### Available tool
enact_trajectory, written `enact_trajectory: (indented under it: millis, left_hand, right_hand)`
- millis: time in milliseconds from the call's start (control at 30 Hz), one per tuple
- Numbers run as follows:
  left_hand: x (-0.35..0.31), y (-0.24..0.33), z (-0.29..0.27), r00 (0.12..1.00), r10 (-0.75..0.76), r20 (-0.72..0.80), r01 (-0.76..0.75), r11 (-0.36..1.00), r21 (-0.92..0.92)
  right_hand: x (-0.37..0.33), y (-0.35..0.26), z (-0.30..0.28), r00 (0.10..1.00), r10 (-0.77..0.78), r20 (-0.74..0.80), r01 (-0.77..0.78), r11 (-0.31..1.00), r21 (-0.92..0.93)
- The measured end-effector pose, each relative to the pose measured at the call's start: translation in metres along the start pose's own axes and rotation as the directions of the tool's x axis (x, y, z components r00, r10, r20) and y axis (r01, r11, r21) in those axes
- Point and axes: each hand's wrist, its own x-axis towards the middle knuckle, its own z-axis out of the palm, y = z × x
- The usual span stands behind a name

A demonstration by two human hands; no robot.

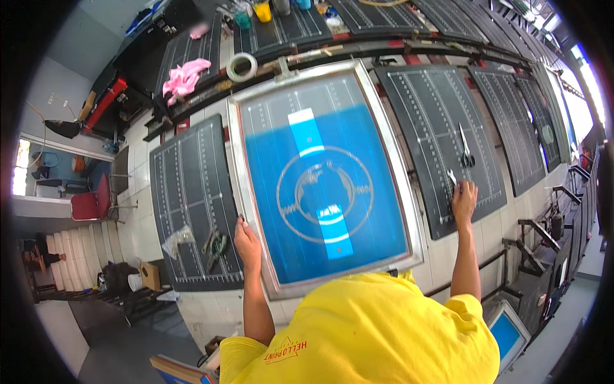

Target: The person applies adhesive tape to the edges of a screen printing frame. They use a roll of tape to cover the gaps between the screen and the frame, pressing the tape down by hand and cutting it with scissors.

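A screen printing frame (390,150) with a metal rim and blue-coated mesh lies before me, a round design on its mesh. My left hand (248,242) is closed at the frame's left rail, near its lower part; some of the fingers are hidden. To the right, my right hand (465,201) is over a black gridded board (425,102). Its fingers are closed around a small silver wrench (451,175), whose jaw end sticks out beyond the fingertips. Scissors (466,148) with black handles lie just beyond that hand, on the same board.
Left of the frame, another gridded board (187,153) bears a clear plastic bag (178,239) and dark metal tools (215,246). A tape roll (242,67) and pink cloth (185,78) are behind. A metal rail (307,59) runs along the far side. A red chair (91,200) stands left.
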Motion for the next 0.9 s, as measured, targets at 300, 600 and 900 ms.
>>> enact_trajectory:
  millis: [300, 600, 900]
  left_hand:
    - [-0.116, 0.001, -0.049, 0.956, -0.239, 0.17, 0.242, 0.97, 0.004]
    - [-0.12, -0.009, -0.024, 0.958, -0.266, 0.103, 0.267, 0.964, 0.003]
    - [-0.113, -0.008, -0.028, 0.952, -0.275, 0.134, 0.282, 0.959, -0.031]
  right_hand:
    - [-0.041, -0.104, -0.054, 0.953, 0.062, 0.297, -0.193, 0.878, 0.438]
    - [-0.107, -0.164, -0.033, 0.9, 0.192, 0.392, -0.38, 0.788, 0.485]
    - [-0.103, -0.161, -0.031, 0.908, 0.181, 0.378, -0.364, 0.787, 0.498]
